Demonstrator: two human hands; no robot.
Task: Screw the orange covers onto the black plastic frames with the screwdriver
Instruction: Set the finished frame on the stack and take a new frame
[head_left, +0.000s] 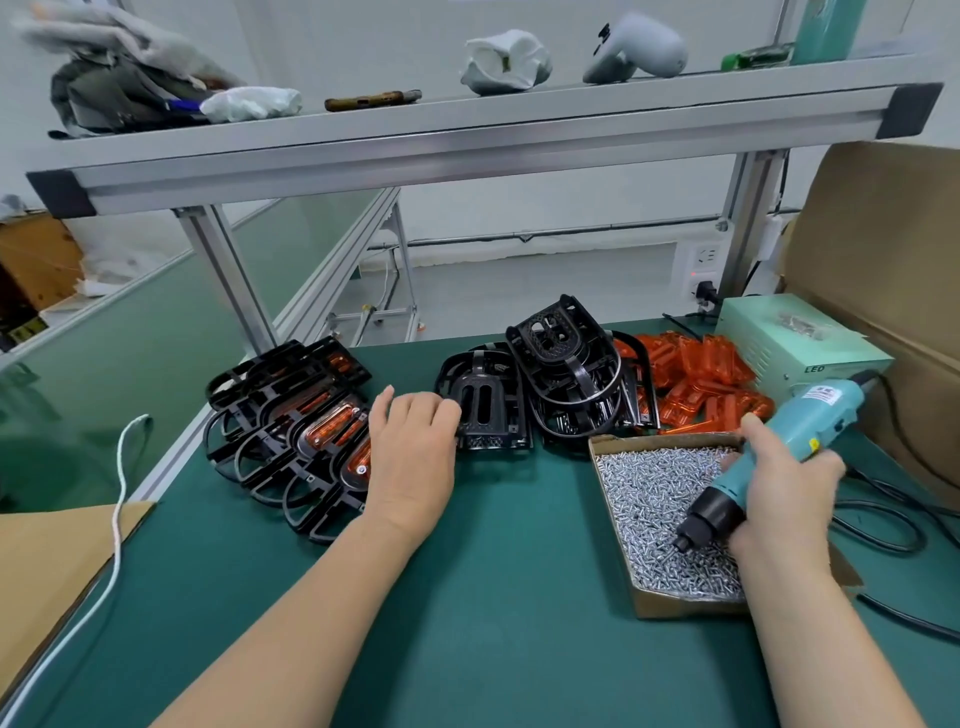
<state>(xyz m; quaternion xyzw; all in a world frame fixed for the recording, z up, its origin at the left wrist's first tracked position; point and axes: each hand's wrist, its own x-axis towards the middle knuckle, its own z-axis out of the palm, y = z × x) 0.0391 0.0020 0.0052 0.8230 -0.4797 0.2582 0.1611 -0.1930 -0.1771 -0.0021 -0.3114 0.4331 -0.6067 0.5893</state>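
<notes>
My right hand (779, 493) grips the teal electric screwdriver (769, 457), its black tip dipped into a cardboard box of silver screws (654, 499). My left hand (415, 441) reaches forward, fingers closing on the left edge of a bare black plastic frame (491, 410) lying flat on the green mat. More black frames (566, 364) are heaped behind it. Loose orange covers (696, 379) are piled at the back right. On the left lies a row of black frames with orange covers fitted (311, 426).
A pale green power supply box (795, 343) stands at the back right, its black cable (883, 519) looping over the mat. Cardboard (47, 561) and a white cord (119, 499) lie at the left edge. An aluminium shelf (467, 140) spans overhead.
</notes>
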